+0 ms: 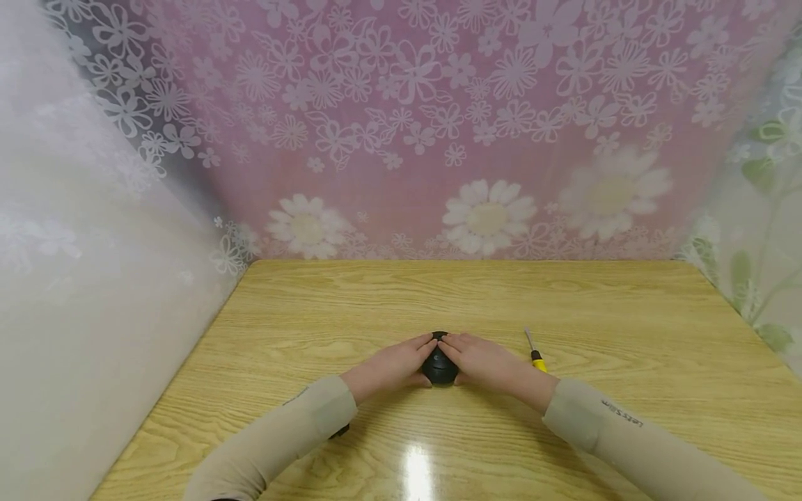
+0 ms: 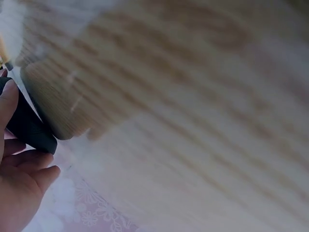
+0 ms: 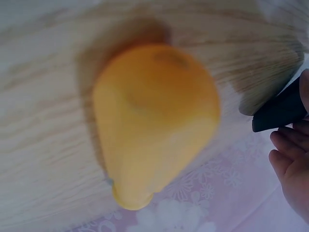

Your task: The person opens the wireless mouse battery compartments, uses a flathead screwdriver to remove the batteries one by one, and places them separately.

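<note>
A black rounded object [image 1: 441, 367] with a domed top sits on the wooden table between both hands. My left hand [image 1: 396, 364] grips its left side, fingers over the top and thumb at the near edge. From the other side my right hand [image 1: 485, 360] holds it the same way, and the fingertips of both hands meet near its far end. In the left wrist view the black object [image 2: 29, 123] lies between the thumb and fingers of the left hand [image 2: 21, 188]. In the right wrist view its dark end [image 3: 275, 111] shows beside the right hand [image 3: 294, 169].
A screwdriver [image 1: 536, 358] with a yellow and black handle lies right of the right hand, its shaft pointing away. Its yellow handle [image 3: 154, 116] looms large in the right wrist view. A small dark thing [image 1: 340, 432] shows partly beneath the left sleeve. Flowered curtain [image 1: 401, 174] hangs behind the table.
</note>
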Demonstrator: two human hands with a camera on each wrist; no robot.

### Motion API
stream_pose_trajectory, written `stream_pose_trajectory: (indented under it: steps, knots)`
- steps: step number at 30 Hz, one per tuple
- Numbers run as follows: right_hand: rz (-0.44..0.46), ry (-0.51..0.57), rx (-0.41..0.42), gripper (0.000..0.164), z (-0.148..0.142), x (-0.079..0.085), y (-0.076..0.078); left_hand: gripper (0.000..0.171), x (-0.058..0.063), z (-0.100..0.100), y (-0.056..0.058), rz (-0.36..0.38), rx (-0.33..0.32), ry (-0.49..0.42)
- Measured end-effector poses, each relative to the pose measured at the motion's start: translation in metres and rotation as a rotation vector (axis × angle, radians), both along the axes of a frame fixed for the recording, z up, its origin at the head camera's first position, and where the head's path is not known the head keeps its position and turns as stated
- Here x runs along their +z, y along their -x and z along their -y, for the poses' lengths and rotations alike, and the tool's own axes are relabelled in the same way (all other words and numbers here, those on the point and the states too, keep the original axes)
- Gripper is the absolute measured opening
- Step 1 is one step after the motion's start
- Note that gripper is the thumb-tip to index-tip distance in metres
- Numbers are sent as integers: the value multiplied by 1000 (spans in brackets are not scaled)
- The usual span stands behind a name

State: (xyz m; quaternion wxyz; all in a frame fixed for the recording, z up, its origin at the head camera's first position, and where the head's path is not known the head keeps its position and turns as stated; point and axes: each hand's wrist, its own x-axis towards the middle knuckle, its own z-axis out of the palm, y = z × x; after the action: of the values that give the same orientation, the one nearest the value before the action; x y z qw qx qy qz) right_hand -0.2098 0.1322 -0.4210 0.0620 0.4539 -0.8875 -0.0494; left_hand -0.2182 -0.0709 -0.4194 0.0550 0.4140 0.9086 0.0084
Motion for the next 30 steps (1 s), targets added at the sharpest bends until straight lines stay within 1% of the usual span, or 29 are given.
stream_pose_trajectory:
  steps: [3, 8, 11, 14, 17, 19, 25, 27, 30]
  knots:
    - [15, 21, 2, 66, -2, 2, 0, 68, 0, 1, 1, 46, 4, -60]
    - [-2, 63, 26, 63, -6, 4, 0, 64, 1, 2, 3, 117, 3, -161]
    - [5, 105, 23, 58, -8, 3, 1, 62, 2, 3, 5, 144, 8, -215]
    - [31, 154, 5, 54, -10, 2, 1, 59, 3, 4, 7, 154, 3, -262]
    - [78, 207, -21, 53, -11, 3, 1, 56, 3, 5, 10, 168, -8, -318]
    - [121, 247, -33, 52, -12, 3, 0, 55, 3, 6, 11, 200, 1, -360]
    - [287, 393, -79, 49, -12, 5, 0, 51, 8, 10, 9, 356, 84, -505]
    - [332, 439, -101, 47, -12, 8, -1, 50, 11, 11, 8, 385, 106, -547]
    - [373, 493, -132, 45, -10, 13, -2, 49, 16, 11, 6, 400, 128, -597]
